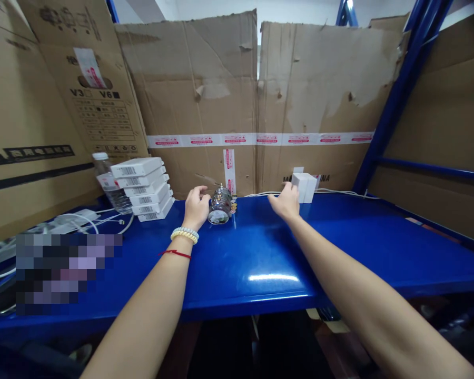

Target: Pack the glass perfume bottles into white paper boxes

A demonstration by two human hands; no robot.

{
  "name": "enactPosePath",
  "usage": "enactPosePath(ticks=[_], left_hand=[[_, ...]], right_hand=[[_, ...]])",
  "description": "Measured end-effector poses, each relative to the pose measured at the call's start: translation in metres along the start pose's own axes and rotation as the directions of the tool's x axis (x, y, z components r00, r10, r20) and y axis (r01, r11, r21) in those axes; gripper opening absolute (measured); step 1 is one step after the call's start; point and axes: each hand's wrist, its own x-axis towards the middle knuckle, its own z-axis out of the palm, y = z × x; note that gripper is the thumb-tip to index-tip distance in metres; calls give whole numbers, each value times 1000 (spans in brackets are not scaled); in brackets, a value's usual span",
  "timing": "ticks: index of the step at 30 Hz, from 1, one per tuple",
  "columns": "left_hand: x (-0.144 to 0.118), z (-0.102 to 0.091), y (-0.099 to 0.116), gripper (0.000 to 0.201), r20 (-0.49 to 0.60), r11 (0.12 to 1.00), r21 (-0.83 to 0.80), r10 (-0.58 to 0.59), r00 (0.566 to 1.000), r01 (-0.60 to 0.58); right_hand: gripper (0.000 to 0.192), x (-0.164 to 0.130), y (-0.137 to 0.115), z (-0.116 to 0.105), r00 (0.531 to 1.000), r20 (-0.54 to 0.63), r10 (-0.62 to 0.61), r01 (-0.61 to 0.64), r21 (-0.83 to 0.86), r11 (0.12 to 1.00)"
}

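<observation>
On the blue shelf top (237,258), a shiny, dark, ribbed object like a small jar (220,206) has a pale round end facing me. A row of small gold and pink discs runs down its right side. Just left of it is my left hand (197,205), fingers loosely curved and apart; whether a fingertip touches it I cannot tell. My right hand (286,201) is open, its thumb out to the left and its fingers beside the left edge of a small white box (305,187). Nothing shows in its grasp.
A stack of several flat white boxes (144,188) stands at the left, with a plastic bottle (108,181) behind it. White cables (90,221) and a power strip lie farther left, beside a pixelated patch. Cardboard sheets (197,95) wall the back; a blue post (398,95) rises at right.
</observation>
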Motion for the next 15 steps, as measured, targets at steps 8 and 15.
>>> enactPosePath(ticks=[8, 15], left_hand=[[-12, 11, 1, 41, 126, 994, 104, 10, 992, -23], [-19, 12, 12, 47, 39, 978, 207, 11, 999, -18]], right_hand=[[41, -9, 15, 6, 867, 488, -99, 163, -90, 983], [52, -14, 13, 5, 749, 654, -107, 263, -145, 954]])
